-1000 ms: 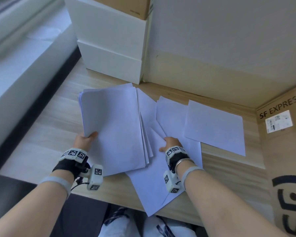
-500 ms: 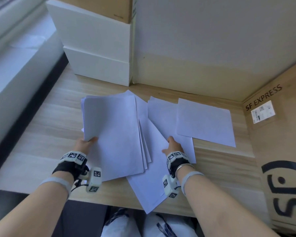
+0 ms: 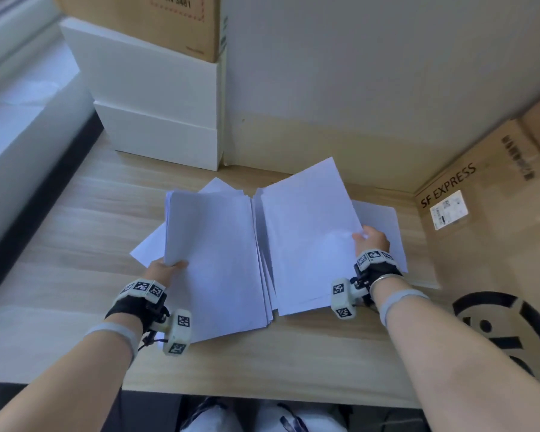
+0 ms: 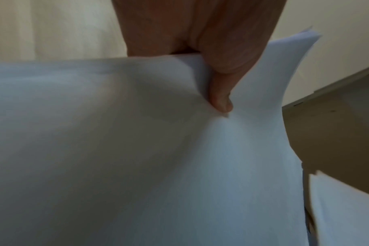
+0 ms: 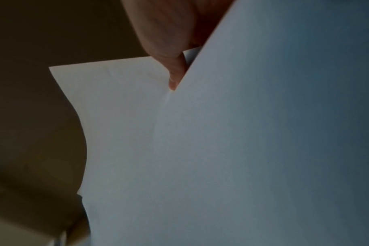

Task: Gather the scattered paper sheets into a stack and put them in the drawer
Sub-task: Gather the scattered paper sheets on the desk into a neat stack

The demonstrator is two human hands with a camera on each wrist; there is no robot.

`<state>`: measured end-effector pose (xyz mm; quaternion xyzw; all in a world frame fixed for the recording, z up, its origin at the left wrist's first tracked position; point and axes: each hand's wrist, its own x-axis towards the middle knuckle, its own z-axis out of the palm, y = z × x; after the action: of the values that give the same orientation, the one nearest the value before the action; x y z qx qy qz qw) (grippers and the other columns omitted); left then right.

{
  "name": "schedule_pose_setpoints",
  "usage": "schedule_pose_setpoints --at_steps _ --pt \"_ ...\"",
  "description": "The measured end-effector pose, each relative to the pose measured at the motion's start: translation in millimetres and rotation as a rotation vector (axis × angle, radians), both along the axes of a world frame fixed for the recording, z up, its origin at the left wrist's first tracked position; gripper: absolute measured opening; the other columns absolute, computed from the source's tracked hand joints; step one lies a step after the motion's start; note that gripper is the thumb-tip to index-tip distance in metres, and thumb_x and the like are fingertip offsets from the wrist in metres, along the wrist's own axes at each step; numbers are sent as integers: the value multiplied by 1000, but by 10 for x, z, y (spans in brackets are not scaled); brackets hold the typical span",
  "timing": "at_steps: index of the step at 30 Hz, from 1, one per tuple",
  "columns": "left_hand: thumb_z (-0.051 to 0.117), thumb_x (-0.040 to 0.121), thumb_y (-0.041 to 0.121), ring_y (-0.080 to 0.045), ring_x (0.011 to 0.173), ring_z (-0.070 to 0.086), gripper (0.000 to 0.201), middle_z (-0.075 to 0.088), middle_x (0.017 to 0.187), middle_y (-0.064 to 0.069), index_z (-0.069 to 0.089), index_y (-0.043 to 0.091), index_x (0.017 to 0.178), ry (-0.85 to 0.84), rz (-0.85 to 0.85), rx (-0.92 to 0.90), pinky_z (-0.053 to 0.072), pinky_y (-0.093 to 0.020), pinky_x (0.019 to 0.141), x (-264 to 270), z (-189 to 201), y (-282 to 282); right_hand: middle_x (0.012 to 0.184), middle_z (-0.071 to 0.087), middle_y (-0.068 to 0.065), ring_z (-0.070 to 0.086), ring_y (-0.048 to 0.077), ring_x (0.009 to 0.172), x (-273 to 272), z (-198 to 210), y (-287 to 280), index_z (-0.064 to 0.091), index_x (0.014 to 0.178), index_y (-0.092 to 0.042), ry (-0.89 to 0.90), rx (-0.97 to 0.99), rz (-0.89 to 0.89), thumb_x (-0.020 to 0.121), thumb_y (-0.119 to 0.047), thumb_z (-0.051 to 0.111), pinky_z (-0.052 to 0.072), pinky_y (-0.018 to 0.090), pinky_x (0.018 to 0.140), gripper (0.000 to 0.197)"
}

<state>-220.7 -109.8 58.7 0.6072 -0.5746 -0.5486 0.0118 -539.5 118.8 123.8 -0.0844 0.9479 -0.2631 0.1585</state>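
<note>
Head view: two bundles of paper lifted over the wooden desk (image 3: 75, 219).
Left hand (image 3: 166, 269) pinches the paper stack (image 3: 215, 260) at its left edge (thumb on top); right hand (image 3: 371, 241) grips loose sheets (image 3: 309, 232) alongside, edges touching.

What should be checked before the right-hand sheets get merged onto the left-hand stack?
1. Left hand has a grip on the stack: ok, thumb on top.
2. Right hand has a grip on its sheets: ok, pinched at the edge.
3. Stack edges squared: not ok, sheets fan out at the bottom.
4. All paper gathered: not ok, a loose sheet lies on the desk beneath the right hand.
5. Drawer open: cannot tell, no drawer in view.
</note>
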Motion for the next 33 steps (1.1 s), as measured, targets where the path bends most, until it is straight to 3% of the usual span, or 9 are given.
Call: schedule_pose_setpoints --at_steps 5,9,12,15,20,25,29,31,33 --pt "62 87 17 -29 89 52 42 61 108 -24 57 -8 120 -32 -58 25 41 -35 80 -94 -79 22 85 54 11 47 23 77 -137 164 -21 63 89 -8 38 -134 -95 88 -7 49 35 25 69 14" --pt "65 84 16 -35 94 59 43 61 120 -32 57 -9 119 -67 -85 44 44 -39 84 -134 -129 30 83 52 10 44 21 77 140 16 -259 58 86 -8 -35 -94 23 89 -8 51 33 24 69 8" --pt "64 86 18 -39 105 60 47 60 123 -29 54 -7 124 -89 -118 59 44 -38 85 -143 -150 39 95 59 14 55 25 87 472 -243 -437 61 104 4 -122 -41 145 91 -8 50 36 23 72 20" --pt "60 88 26 -41 109 59 50 59 125 -28 52 -5 127 -80 -101 78 46 -41 91 -147 -174 30 118 63 19 60 32 106 793 -464 -607 57 117 3 -225 4 221 93 -8 48 43 26 79 27" --pt "53 90 39 -37 114 57 56 58 128 -23 51 -1 130 -67 -102 80 40 -33 85 -191 -192 34 117 65 16 62 30 105 1082 -704 -890 59 117 -4 -306 56 360 90 -7 51 48 30 85 28" --pt "66 84 23 -34 102 61 48 62 119 -24 56 -4 122 4 -63 94 44 -34 83 -214 -247 26 107 66 14 62 29 100 1168 -806 -1067 59 111 -7 -329 83 404 89 -9 52 47 27 82 23" --pt "71 75 20 -24 89 56 50 60 98 -13 60 -6 117 79 -6 57 43 -33 79 -206 -254 -30 74 57 -3 53 21 77 939 -756 -1121 57 93 -15 -327 -16 378 89 -18 57 39 21 67 5" --pt "67 82 15 -25 89 56 39 60 97 -13 61 -5 115 98 7 33 44 -33 80 -214 -236 -105 84 64 3 56 20 68 657 -710 -1131 59 88 -16 -322 -83 287 89 -15 56 46 23 62 3" --pt "70 79 20 -30 91 61 39 63 99 -17 63 -2 111 120 23 18 49 -42 87 -245 -213 -192 92 71 12 60 22 68 303 -693 -1115 58 74 -20 -254 -77 235 86 -8 54 51 27 64 17"
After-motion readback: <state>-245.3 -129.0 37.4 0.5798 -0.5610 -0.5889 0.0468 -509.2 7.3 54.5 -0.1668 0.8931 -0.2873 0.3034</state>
